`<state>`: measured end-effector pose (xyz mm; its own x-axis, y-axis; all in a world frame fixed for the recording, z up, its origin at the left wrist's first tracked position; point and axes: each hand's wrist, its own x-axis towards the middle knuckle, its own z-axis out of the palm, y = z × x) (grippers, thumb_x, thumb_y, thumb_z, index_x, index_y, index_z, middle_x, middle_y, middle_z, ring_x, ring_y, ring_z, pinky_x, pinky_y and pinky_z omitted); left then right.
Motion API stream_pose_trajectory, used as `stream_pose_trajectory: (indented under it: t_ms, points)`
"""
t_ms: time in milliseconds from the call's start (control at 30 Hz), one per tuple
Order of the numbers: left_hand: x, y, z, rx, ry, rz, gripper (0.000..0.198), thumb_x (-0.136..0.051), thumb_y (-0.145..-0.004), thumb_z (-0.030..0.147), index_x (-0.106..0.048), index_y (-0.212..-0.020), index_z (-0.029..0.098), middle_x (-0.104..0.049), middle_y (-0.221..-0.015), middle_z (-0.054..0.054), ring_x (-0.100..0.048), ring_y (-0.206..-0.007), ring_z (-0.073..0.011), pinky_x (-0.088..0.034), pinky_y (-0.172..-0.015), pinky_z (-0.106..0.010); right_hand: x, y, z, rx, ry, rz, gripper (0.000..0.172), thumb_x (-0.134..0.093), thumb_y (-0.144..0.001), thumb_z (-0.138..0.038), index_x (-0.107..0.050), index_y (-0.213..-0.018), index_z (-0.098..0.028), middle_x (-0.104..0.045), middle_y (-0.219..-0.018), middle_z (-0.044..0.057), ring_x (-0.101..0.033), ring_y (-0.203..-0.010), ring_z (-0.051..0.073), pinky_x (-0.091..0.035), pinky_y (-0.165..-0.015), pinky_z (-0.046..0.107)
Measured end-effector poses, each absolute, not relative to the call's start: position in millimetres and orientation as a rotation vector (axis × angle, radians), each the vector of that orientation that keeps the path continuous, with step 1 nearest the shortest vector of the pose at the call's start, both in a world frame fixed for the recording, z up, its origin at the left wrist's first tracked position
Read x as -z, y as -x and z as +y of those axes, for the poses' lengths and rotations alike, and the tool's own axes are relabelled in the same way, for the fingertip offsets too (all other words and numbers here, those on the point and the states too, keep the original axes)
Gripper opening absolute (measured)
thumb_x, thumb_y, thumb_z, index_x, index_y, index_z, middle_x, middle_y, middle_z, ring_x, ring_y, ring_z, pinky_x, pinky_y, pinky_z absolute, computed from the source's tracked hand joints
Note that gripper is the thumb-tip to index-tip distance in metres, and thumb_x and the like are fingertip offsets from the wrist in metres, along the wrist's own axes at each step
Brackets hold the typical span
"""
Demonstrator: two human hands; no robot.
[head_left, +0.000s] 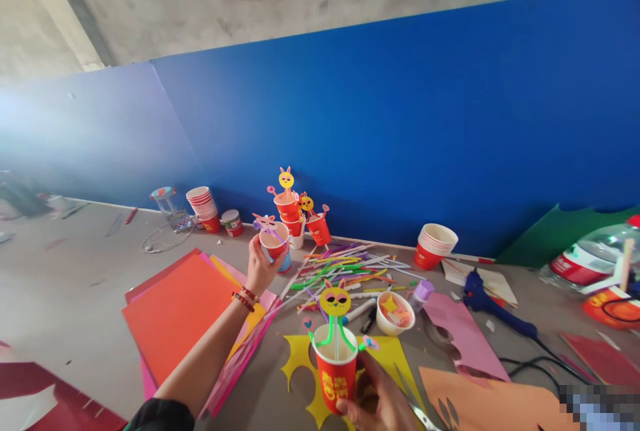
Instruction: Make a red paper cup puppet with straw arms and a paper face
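My right hand (383, 394) is closed around the side of a red paper cup (327, 377) near the front of the table. Out of its mouth rises a yellow paper animal face (335, 300) with pink ears, on green pipe-cleaner arms and a pale straw. Further off, my left hand (261, 264) grips another paper cup (274, 239), tilted so its white inside shows, with a pink paper face over the rim. Its fingers are partly hidden behind the cup. Just past it stand finished-looking red cups with yellow faces (287, 179), some stacked, against the blue panel.
Pipe cleaners (345, 271) lie in a pile mid-table. Orange paper sheets (175, 317) are at left; cut yellow paper (395, 354) and scissors (417, 407) lie by my right hand. A glue gun (495, 304), stacked cups (436, 245) and a bottle (590, 257) stand to the right.
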<state>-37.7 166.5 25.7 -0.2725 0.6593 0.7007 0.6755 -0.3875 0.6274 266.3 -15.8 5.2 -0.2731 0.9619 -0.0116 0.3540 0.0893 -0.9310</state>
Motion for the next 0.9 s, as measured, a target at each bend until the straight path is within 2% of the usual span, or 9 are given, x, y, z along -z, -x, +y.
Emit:
stream_pose_trajectory:
  t_ms: [133, 433, 600, 733, 900]
  points:
    - [-31, 40, 168, 1.707, 1.961, -1.693, 0.069, -0.079, -0.072, 0.036, -0.045, -0.128, 0.015, -0.054, -0.122, -0.018, -0.052, -0.12, -0.0374, -0.042, -0.103, -0.055, -12, -268, -16, -1.159, 1.303, -1.744, 0.053, -0.069, -0.073, -0.052, -0.06, -0.113, -0.019, -0.07, -0.084, 0.006, -0.066, -0.07, 0.022, -0.052, -0.062, 0.029]
    - [-47, 45, 173, 1.612, 2.045, -1.744, 0.055, -0.077, -0.072, 0.031, -0.054, -0.12, 0.015, -0.062, -0.11, -0.015, -0.06, -0.108, -0.0366, -0.045, -0.096, -0.055, 1, -270, -14, -1.151, 1.315, -1.78, 0.056, -0.068, -0.075, -0.058, -0.059, -0.115, -0.02, -0.07, -0.087, 0.007, -0.067, -0.076, 0.024, -0.053, -0.067, 0.031]
    - [-50, 45, 173, 1.652, 2.097, -1.766, 0.054, -0.077, -0.072, 0.029, -0.055, -0.12, 0.017, -0.063, -0.111, -0.013, -0.061, -0.108, -0.034, -0.047, -0.095, -0.051, 5, -269, -16, -1.167, 1.347, -1.738, 0.062, -0.067, -0.074, -0.063, -0.058, -0.117, -0.019, -0.068, -0.084, 0.007, -0.068, -0.08, 0.026, -0.055, -0.067, 0.031]
    - [-51, 45, 173, 1.72, 2.146, -1.763, 0.054, -0.075, -0.075, 0.031, -0.053, -0.123, 0.018, -0.063, -0.116, -0.013, -0.062, -0.109, -0.0307, -0.048, -0.095, -0.048, -7, -270, -15, -1.176, 1.337, -1.773, 0.056, -0.07, -0.073, -0.057, -0.062, -0.114, -0.02, -0.071, -0.087, 0.007, -0.067, -0.082, 0.026, -0.054, -0.068, 0.03]
    - [-54, 50, 173, 1.76, 2.194, -1.764, 0.056, -0.076, -0.073, 0.027, -0.053, -0.123, 0.016, -0.064, -0.112, -0.012, -0.063, -0.105, -0.029, -0.049, -0.093, -0.046, -16, -272, -15, -1.173, 1.344, -1.785, 0.054, -0.07, -0.075, -0.054, -0.062, -0.114, -0.019, -0.072, -0.086, 0.007, -0.067, -0.078, 0.024, -0.053, -0.067, 0.029]
